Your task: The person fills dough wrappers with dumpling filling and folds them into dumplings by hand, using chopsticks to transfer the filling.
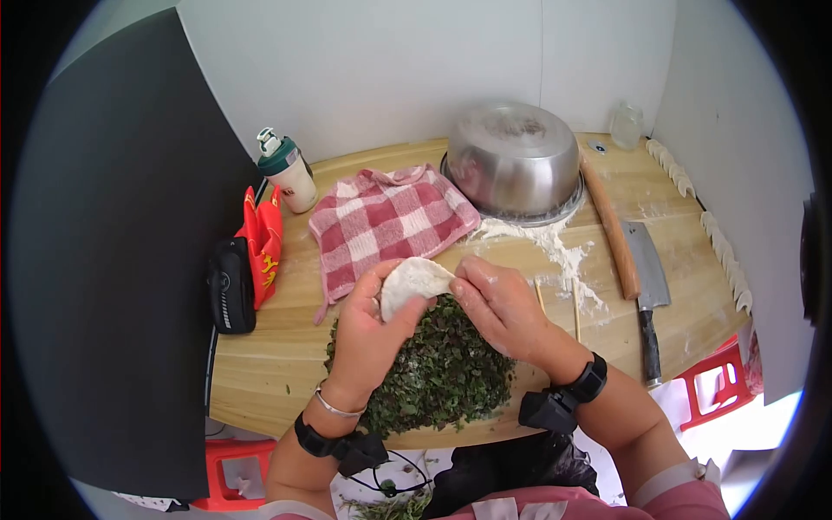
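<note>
A pale, floury dumpling wrapper [414, 279] is held up over a heap of chopped dark green leaves [455, 373]. My left hand [364, 325] cups it from the left, thumb across its lower face and fingers behind. At its right edge, my right hand [501, 308] pinches the dough between thumb and fingers. Whether there is filling inside is hidden from this side. Just right of the right hand lie thin wooden chopsticks [576, 310], partly covered by that hand and forearm.
Behind my hands are a checked cloth [390, 217] and an upturned steel bowl [516, 165] beside scattered flour [559, 247]. A rolling pin [611, 230] and a cleaver [646, 264] lie at right. Dumplings [724, 251] line the right edge. A shaker bottle [293, 180] stands back left.
</note>
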Motion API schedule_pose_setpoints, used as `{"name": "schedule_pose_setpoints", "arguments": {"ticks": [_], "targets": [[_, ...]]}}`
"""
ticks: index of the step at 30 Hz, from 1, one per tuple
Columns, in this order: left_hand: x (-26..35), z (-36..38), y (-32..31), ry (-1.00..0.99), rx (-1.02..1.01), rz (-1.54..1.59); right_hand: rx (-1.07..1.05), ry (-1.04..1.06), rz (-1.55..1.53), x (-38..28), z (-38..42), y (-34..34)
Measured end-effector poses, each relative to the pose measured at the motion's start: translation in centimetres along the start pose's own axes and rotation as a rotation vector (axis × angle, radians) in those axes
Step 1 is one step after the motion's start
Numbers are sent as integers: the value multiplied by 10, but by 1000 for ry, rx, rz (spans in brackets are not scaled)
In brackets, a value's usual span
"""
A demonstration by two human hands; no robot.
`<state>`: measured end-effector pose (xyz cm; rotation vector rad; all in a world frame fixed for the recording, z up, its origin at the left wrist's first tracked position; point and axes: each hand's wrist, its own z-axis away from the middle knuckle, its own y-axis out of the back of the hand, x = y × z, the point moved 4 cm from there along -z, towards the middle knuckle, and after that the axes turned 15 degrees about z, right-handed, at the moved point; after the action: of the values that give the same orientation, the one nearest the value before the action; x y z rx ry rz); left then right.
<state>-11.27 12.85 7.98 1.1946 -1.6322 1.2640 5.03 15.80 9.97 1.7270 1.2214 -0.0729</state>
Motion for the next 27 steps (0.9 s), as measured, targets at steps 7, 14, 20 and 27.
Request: {"name": "schedule_pose_setpoints", "arguments": {"ticks": [7, 14, 20, 27], "targets": [[10, 7, -3, -240, 56, -472, 12, 11, -27, -2, 4, 0], [16, 7, -2, -258, 59, -505, -147, -57, -11, -8, 6, -10], [19, 8, -18, -513, -102, -627, 23, 94, 9, -2, 5, -16], [17, 9, -10, -366, 23, -685, 14, 29, -5, -2, 3, -8]]}}
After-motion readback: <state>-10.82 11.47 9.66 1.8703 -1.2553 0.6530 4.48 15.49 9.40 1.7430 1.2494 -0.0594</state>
